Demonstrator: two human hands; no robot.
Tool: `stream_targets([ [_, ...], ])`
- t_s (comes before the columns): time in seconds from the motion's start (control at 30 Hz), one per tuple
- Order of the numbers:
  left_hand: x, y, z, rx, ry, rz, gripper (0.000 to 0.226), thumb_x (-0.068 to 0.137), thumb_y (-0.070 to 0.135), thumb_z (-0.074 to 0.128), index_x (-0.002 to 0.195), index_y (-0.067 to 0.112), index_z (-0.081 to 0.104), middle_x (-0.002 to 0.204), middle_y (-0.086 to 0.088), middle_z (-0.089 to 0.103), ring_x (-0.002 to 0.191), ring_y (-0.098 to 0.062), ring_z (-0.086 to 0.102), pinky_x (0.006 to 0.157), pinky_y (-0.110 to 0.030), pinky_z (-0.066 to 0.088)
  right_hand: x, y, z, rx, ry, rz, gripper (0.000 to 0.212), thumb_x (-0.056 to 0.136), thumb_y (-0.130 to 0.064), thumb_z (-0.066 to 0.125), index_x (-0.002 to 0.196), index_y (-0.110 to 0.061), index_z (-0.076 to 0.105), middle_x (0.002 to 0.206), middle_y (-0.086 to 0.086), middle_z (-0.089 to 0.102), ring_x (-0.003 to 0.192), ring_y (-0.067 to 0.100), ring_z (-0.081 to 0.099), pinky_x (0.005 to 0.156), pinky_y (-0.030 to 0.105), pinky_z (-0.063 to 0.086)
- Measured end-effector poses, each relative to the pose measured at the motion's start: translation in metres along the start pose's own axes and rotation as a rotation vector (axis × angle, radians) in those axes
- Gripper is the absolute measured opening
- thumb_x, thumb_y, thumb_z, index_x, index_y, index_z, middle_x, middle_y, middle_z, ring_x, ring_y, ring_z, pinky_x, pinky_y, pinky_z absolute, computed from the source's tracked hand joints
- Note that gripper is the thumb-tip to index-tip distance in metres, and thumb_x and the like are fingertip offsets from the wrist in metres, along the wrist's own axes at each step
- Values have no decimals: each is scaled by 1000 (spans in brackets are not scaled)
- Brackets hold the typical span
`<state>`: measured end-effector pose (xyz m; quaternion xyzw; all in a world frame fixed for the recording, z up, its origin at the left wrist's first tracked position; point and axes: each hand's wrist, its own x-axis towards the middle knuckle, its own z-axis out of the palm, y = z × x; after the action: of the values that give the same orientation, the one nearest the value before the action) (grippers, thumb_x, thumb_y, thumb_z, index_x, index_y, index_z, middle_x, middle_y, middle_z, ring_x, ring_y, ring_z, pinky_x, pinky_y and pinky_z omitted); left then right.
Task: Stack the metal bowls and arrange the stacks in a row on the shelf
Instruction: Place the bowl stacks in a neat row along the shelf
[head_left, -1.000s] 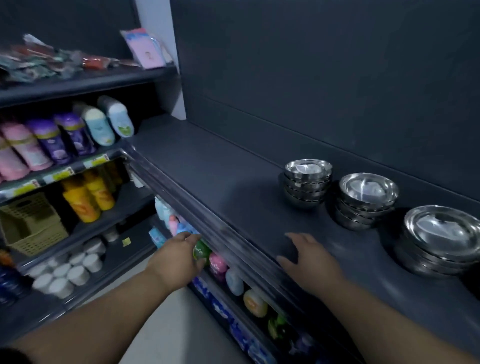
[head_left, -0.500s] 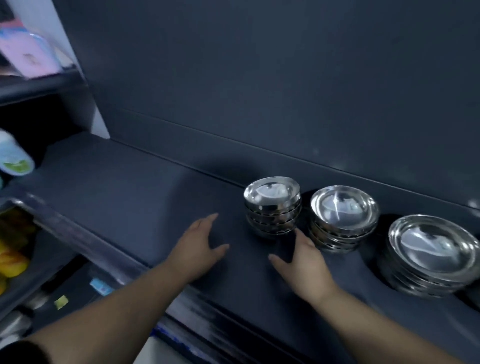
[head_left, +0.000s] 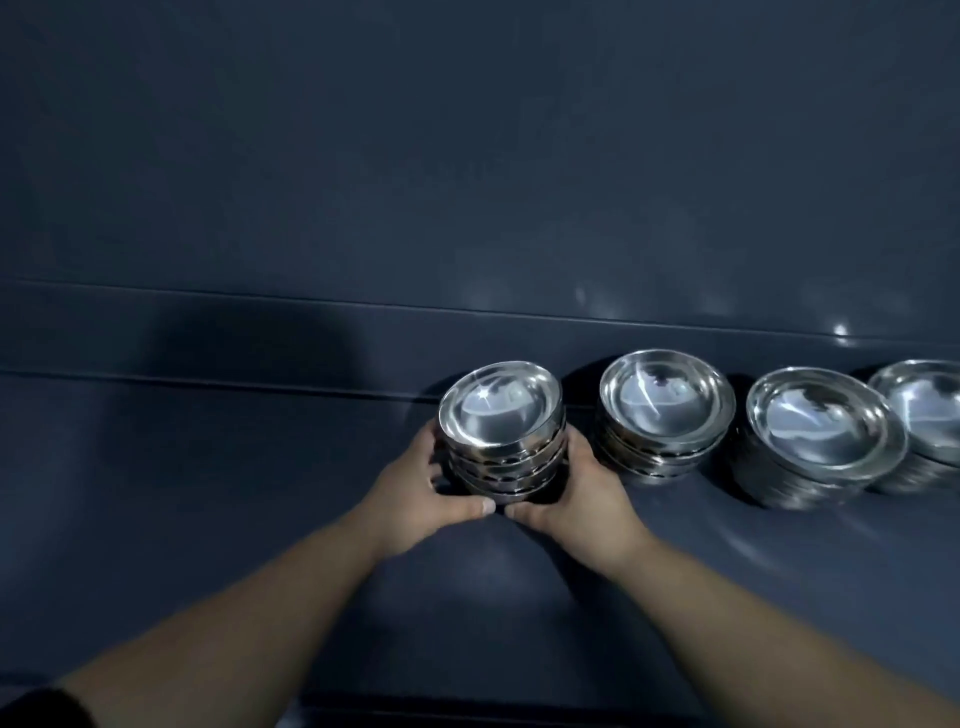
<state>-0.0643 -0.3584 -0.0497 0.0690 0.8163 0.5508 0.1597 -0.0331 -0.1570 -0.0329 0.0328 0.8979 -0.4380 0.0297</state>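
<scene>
Bowl stacks (head_left: 667, 415), four, two hands (head_left: 410, 488) (head_left: 584, 491) gripping leftmost stack (head_left: 501, 415)

Row of bowl stacks on shelf (head_left: 208, 493). Leftmost stack (head_left: 501, 431) has second stack (head_left: 667, 415) just right of it, third stack (head_left: 826, 436) and fourth stack (head_left: 930, 410) farther right, back panel (head_left: 467, 156) behind. Left hand (head_left: 410, 483) grips its left side, right hand (head_left: 576, 488) its right.

This looks like a shop, seen at its display shelving: a deep, dark grey metal shelf (head_left: 208, 519) backed by a plain panel (head_left: 467, 156) of the same colour (a low step runs along the joint). Four stacks of shiny steel bowls (head_left: 667, 400) stand on it in a row, from the leftmost stack (head_left: 501, 415) to one cut off at the right edge.
</scene>
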Motion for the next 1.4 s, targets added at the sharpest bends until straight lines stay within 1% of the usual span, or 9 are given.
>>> stream_targets([
  [0.23, -11, 3, -4, -124, -118, 63, 102, 50, 28, 87, 138, 27, 36, 117, 10, 66, 105, -4, 65, 100, -33, 50, -33, -9, 18, 82, 127, 92, 86, 63, -22, 88, 133, -30, 40, 100, -28, 63, 90, -25, 53, 77, -6, 37],
  [0.4, -32, 22, 12, -178, -219, 118, 89, 63, 6, 87, 134, 26, 37, 113, 12, 65, 97, 3, 66, 81, -13, 51, -70, 0, 10, 121, 213, 138, 91, 60, -28, 90, 134, -36, 37, 110, -18, 67, 110, 0, 60, 100, 27, 49],
  [0.53, -50, 36, 38, -162, -284, 148, 105, 46, 38, 88, 137, 34, 35, 120, 16, 62, 106, 0, 64, 96, -26, 51, -106, 13, -7, 130, 286, 154, 93, 60, -30, 90, 135, -35, 37, 112, -16, 67, 109, 2, 62, 97, 29, 52],
  [0.67, -71, 51, 77, -115, -331, 171, 111, 43, 53, 89, 138, 40, 32, 128, 19, 56, 116, -5, 58, 103, -34, 48, -149, 34, -32, 134, 333, 175, 94, 61, -30, 89, 138, -36, 35, 117, -16, 64, 108, 2, 61, 97, 29, 51],
  [0.93, -151, 88, 236, -135, -416, 192, 92, 44, 51, 91, 123, 44, 45, 120, 12, 65, 112, -9, 63, 102, -42, 48, -295, 122, -116, 151, 435, 234, 88, 59, -35, 88, 132, -35, 39, 111, -15, 66, 100, 2, 65, 91, 33, 55],
  [1.0, -174, 100, 284, -134, -447, 190, 96, 43, 51, 90, 126, 40, 44, 118, 13, 67, 110, -15, 65, 101, -46, 48, -336, 148, -143, 142, 468, 252, 84, 58, -30, 89, 129, -34, 42, 108, -15, 67, 97, 2, 67, 89, 32, 56],
  [1.13, -214, 127, 380, -101, -508, 225, 104, 41, 55, 87, 133, 32, 43, 126, 12, 61, 118, -5, 56, 106, -36, 43, -415, 195, -200, 146, 541, 303, 84, 60, -22, 88, 130, -33, 42, 107, -16, 68, 94, -1, 67, 87, 29, 57],
  [1.23, -238, 149, 442, -110, -607, 214, 100, 41, 54, 88, 129, 32, 46, 122, 10, 64, 115, -7, 58, 103, -37, 46, -465, 228, -236, 160, 611, 346, 86, 58, -26, 89, 129, -38, 41, 110, -16, 67, 97, 1, 66, 86, 33, 58],
  [1.4, -249, 179, 530, -57, -712, 261, 110, 38, 64, 88, 134, 37, 41, 129, 10, 59, 122, -12, 54, 106, -43, 43, -521, 267, -287, 177, 712, 406, 87, 62, -26, 88, 133, -41, 39, 114, -19, 63, 97, 2, 66, 82, 24, 57],
])
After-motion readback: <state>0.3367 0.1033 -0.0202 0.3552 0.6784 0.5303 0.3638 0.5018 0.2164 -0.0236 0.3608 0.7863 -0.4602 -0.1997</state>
